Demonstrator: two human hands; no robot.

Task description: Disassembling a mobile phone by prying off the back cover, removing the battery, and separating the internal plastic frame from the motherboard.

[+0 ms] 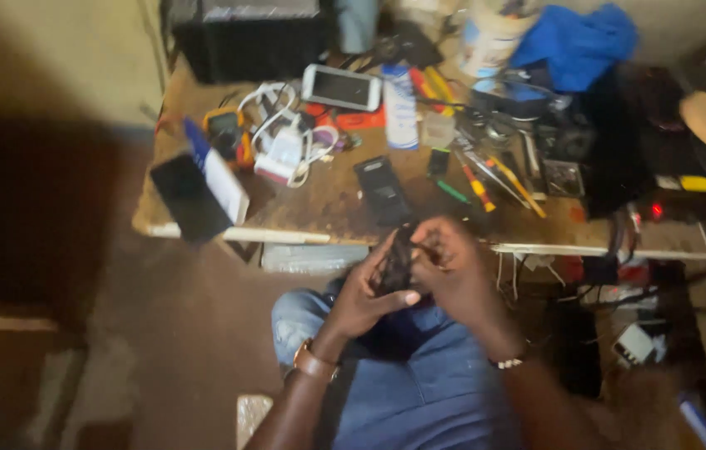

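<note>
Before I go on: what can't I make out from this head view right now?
- Small dark thing in both hands: blurred and covered by the left hand and right hand; its kind is unclear.
- Each grip on it: fingers overlap, contact hidden.
- Tools on the table: motion blur.
- Blue cloth: cut by the top edge.

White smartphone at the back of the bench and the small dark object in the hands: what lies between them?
In the head view, a black phone lies flat on the wooden bench, between the white smartphone and the small dark object.
</note>
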